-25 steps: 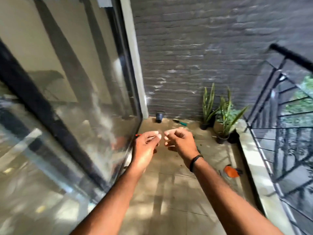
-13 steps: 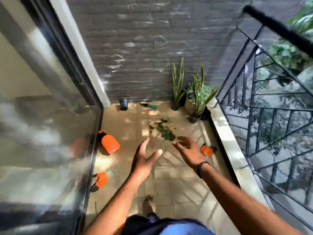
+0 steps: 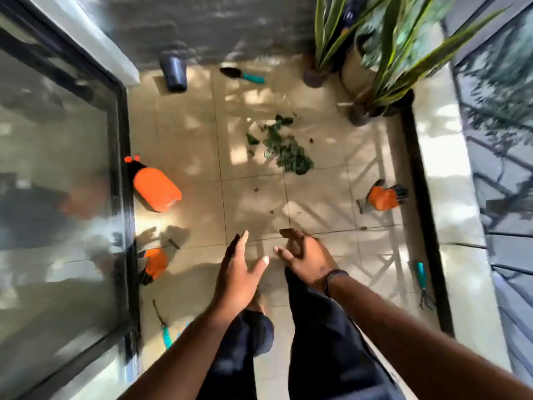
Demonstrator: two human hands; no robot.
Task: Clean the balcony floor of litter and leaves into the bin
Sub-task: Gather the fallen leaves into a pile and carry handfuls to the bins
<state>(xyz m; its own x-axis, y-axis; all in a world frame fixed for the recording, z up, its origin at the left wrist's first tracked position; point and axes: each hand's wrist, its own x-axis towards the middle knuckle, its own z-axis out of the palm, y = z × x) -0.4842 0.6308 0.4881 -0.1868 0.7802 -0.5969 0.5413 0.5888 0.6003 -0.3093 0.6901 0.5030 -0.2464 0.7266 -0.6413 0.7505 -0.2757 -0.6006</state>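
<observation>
Two empty hands, left hand and right hand, spread open as my view drops to the leaves mid-floor; nothing gathered yet.

1. A single head view looks steeply down from standing height onto the floor.
2. It faces the brick wall at the top edge, glass door at left, railing at right.
3. The hands and legs sit nearest, low in the centre; the leaves lie farther ahead.
4. Wide-angle bending curves the edges.
</observation>
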